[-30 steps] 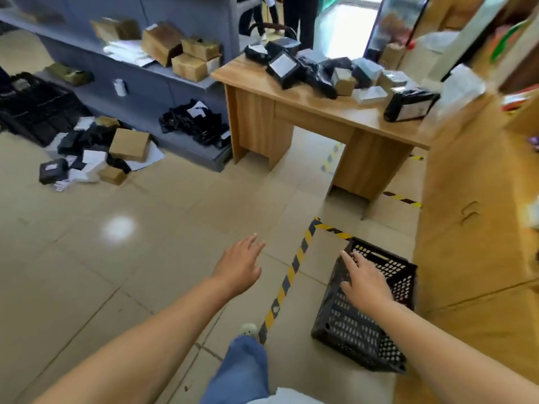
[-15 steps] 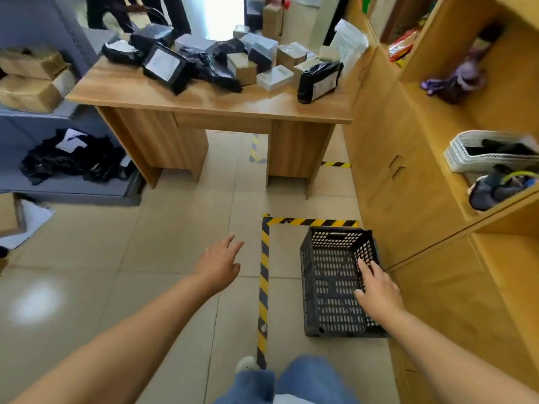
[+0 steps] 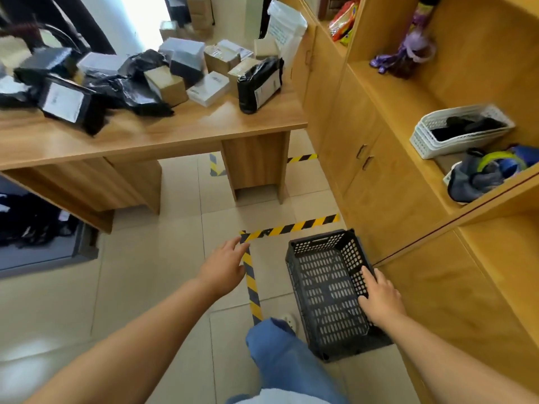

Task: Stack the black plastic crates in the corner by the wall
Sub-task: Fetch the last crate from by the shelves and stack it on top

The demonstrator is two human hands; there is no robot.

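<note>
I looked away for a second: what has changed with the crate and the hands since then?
The black crate now sits squared up beside the wooden cabinet, inside the striped floor tape. The right hand has slid to its cabinet-side rim. The left hand stays open and empty.

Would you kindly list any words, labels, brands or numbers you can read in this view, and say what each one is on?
No text here can be read.
Shipping label on the black parcel: print too blurred.
Label on the black box: blurred, unreadable.
White box: a small dark mark, too small to make out.
White printed bag: faint print, illegible.
Black plastic crate: no marking visible.
</note>
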